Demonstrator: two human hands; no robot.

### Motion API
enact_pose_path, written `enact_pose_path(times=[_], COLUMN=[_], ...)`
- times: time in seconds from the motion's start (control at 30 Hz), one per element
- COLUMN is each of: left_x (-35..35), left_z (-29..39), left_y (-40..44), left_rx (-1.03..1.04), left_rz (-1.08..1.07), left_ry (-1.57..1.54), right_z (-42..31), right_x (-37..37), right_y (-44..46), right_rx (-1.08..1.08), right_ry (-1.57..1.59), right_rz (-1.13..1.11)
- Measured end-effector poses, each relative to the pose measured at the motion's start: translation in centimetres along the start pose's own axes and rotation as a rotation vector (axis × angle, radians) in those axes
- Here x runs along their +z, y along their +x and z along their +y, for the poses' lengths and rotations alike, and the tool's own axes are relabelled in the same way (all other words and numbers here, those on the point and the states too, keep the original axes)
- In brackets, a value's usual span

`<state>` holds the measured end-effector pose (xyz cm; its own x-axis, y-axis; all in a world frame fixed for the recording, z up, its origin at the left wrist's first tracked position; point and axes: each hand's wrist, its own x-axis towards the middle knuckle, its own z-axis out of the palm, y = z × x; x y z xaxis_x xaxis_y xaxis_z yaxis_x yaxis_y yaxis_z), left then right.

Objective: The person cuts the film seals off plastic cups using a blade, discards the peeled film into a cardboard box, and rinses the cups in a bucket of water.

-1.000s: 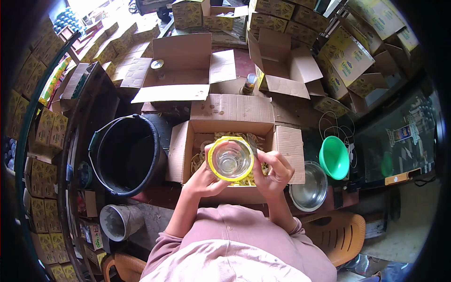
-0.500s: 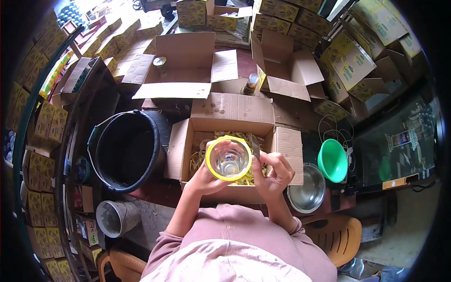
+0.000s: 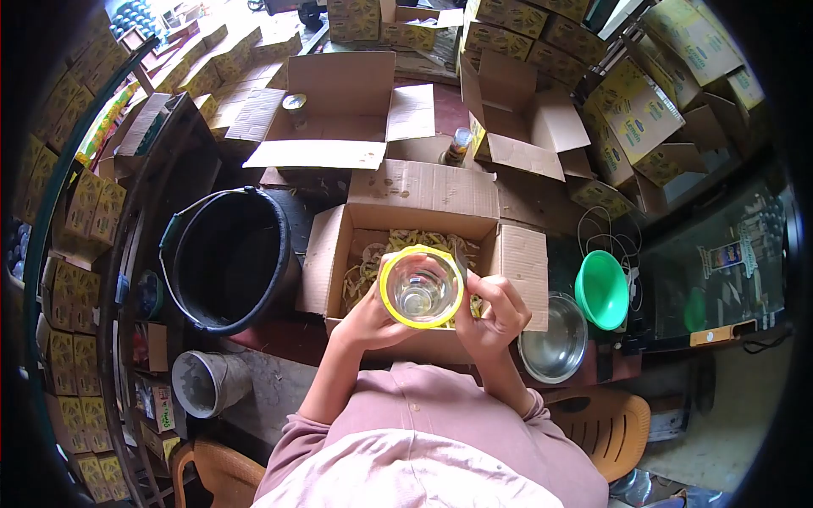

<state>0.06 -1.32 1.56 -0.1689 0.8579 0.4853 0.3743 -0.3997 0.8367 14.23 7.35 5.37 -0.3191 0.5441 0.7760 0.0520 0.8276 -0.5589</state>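
Observation:
A clear jar with a yellow rim is held over an open carton, its mouth facing me. My left hand wraps around the jar's left side and underside. My right hand is closed on a knife, whose thin dark blade stands against the rim's right edge. The handle is hidden in the fingers. Beneath both hands, the cardboard carton contains yellow strips and scraps.
A black bucket stands left of the carton, above a smaller grey bucket. On the right are a metal bowl and a green bowl. Behind sit two open cartons and a small jar.
The jar has moved slightly right, nearer my right hand, and the blade now overlaps the rim's edge. The whole view has shifted a little.

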Motion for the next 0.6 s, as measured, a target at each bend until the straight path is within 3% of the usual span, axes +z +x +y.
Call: enact_pose_path(times=[0.1,0.6], left_x=[0.25,0.05], left_z=[-0.69,-0.4], left_y=[-0.43,0.29], left_rx=[-0.112,-0.088], left_rz=[-0.004,0.019], left_ry=[-0.136,-0.15], right_z=[0.38,0.59], right_x=[-0.28,0.03], right_y=[0.23,0.04], right_rx=[0.036,-0.002], right_ry=[0.052,0.031], right_rz=[-0.006,0.019])
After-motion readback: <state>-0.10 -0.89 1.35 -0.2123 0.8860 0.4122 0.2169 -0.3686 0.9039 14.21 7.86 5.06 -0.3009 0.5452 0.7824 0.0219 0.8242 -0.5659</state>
